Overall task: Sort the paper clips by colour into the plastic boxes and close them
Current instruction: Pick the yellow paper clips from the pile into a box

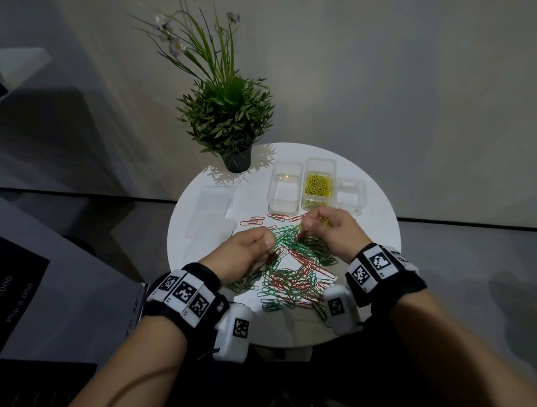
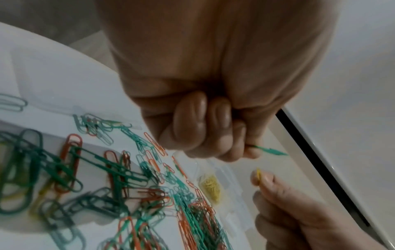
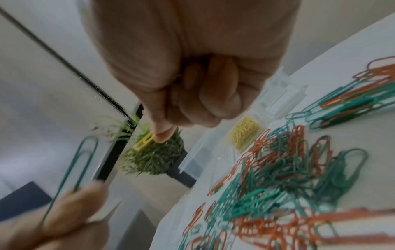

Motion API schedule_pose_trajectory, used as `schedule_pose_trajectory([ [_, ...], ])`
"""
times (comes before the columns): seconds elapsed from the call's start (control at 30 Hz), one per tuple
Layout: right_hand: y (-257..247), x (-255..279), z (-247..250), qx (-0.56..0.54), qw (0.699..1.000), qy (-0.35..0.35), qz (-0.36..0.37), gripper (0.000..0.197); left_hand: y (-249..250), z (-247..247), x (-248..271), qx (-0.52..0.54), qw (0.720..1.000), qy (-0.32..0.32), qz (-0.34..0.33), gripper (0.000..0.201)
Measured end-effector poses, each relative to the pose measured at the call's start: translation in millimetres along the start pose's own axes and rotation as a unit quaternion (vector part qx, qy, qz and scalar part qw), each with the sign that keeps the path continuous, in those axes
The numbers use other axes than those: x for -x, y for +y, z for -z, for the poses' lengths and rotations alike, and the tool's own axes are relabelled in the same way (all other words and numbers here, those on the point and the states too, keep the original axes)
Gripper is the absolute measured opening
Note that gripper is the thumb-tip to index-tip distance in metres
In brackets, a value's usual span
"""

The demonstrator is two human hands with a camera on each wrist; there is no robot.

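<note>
Yellow sort appears nearly complete: the middle box [image 1: 318, 185] of the row of three clear plastic boxes at the far side of the round white desk [image 1: 377, 228] holds a heap of yellow clips, lid off. The box to its left [image 1: 283, 188] and the smaller box to its right [image 1: 351, 196] show no clips that I can make out. Clear lids [image 1: 213, 214] lie on the desk's left part, none fitted. The right hand [image 1: 337, 231] is curled, thumb and forefinger pinching one yellow clip [image 3: 145, 141], raised above the desk just in front of the yellow box; judged to be on its way there. The left hand [image 1: 248, 251] is also curled, pinching a green clip [image 3: 83, 160] by one end, the loop sticking out past the fingertips; it sits over the left edge of the pile. The mixed pile [image 1: 292, 267] of green and red-orange clips is spread across the near half of the desk, tangled and overlapping, with a few red-orange ones lying apart toward the boxes. The left wrist view shows what look like one or two yellowish clips in the pile, blurred, so unconfirmed. Estimate: one colour of three about done; green and red-orange barely started; all three boxes still to be closed. A potted plant [image 1: 225, 118] stands at the desk's far left.
</note>
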State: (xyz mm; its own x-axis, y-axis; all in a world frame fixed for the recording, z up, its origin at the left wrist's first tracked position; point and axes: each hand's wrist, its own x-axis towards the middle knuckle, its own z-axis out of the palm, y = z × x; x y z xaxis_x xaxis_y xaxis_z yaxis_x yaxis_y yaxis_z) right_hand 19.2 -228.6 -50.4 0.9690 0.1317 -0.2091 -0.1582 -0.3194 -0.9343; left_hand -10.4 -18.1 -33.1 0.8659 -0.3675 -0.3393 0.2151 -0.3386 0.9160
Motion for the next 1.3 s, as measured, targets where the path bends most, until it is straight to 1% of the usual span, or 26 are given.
schedule_pose_trajectory([
  [0.03,1,-1,4,-0.008,1.000,0.017,-0.014,0.020,0,2,0,-0.022,1.000,0.017,0.009,0.028],
  [0.07,4,-3,9,-0.015,0.999,0.030,-0.025,0.019,-1,5,-1,-0.067,0.997,0.046,0.014,0.027],
  [0.13,6,-4,15,-0.011,0.998,0.047,-0.033,0.020,-6,10,-5,-0.159,0.981,0.106,0.027,0.025],
  [0.17,6,-4,17,-0.006,0.998,0.054,-0.032,0.021,-9,11,-7,-0.176,0.976,0.125,0.040,0.026],
  [0.23,4,-4,19,-0.005,0.998,0.059,-0.034,0.023,-14,10,-11,-0.168,0.972,0.150,0.061,0.031],
  [0.3,1,-5,19,-0.044,0.995,0.059,-0.062,0.026,-13,7,-15,-0.168,0.968,0.172,0.066,0.030],
  [0.33,0,-6,20,-0.086,0.991,0.055,-0.084,0.026,-11,5,-18,-0.172,0.967,0.175,0.065,0.025],
  [0.4,-2,-8,23,-0.184,0.974,0.037,-0.124,0.024,-2,2,-26,-0.162,0.971,0.161,0.070,0.013],
  [0.43,-4,-11,25,-0.227,0.964,0.029,-0.137,0.022,5,0,-33,-0.140,0.976,0.147,0.079,0.011],
  [0.5,-7,-21,31,-0.278,0.949,0.019,-0.147,0.019,23,-4,-46,-0.054,0.986,0.117,0.102,0.010],
  [0.53,-9,-29,35,-0.276,0.949,0.022,-0.147,0.019,34,-7,-54,0.007,0.988,0.105,0.111,0.013],
  [0.6,-13,-48,42,-0.234,0.961,0.042,-0.143,0.019,56,-14,-73,0.133,0.980,0.096,0.110,0.021],
  [0.63,-16,-58,45,-0.201,0.968,0.057,-0.139,0.020,67,-18,-83,0.165,0.975,0.102,0.105,0.024],
  [0.7,-22,-79,50,-0.121,0.978,0.099,-0.136,0.021,86,-25,-105,0.191,0.971,0.112,0.095,0.028],
  [0.77,-27,-96,54,-0.051,0.981,0.128,-0.134,0.022,95,-30,-123,0.205,0.968,0.114,0.091,0.034],
  [0.83,-31,-109,54,-0.036,0.984,0.119,-0.128,0.020,97,-31,-133,0.206,0.967,0.120,0.093,0.041],
  [0.9,-34,-116,55,-0.019,0.990,0.081,-0.117,0.019,97,-32,-136,0.204,0.967,0.116,0.095,0.049],
  [0.97,-35,-119,57,-0.005,0.994,0.048,-0.102,0.016,96,-31,-136,0.216,0.966,0.102,0.098,0.063],
  [1.03,-35,-120,58,-0.014,0.995,0.026,-0.095,0.034,94,-29,-133,0.221,0.966,0.095,0.095,0.075],
  [1.07,-35,-120,58,-0.005,0.996,0.015,-0.091,0.040,92,-28,-132,0.211,0.969,0.094,0.091,0.075],
  [1.2,-35,-119,59,0.064,0.996,-0.021,-0.061,0.045,81,-18,-116,0.131,0.986,0.082,0.065,0.049],
  [1.23,-35,-119,59,0.074,0.996,-0.016,-0.043,0.047,78,-14,-106,0.116,0.988,0.086,0.059,0.043],
  [1.27,-36,-115,56,0.050,0.998,0.003,-0.034,0.046,74,-10,-94,0.103,0.989,0.093,0.049,0.038],
  [1.3,-37,-111,54,0.004,0.999,0.027,-0.033,0.045,69,-6,-83,0.086,0.990,0.101,0.041,0.034],
])
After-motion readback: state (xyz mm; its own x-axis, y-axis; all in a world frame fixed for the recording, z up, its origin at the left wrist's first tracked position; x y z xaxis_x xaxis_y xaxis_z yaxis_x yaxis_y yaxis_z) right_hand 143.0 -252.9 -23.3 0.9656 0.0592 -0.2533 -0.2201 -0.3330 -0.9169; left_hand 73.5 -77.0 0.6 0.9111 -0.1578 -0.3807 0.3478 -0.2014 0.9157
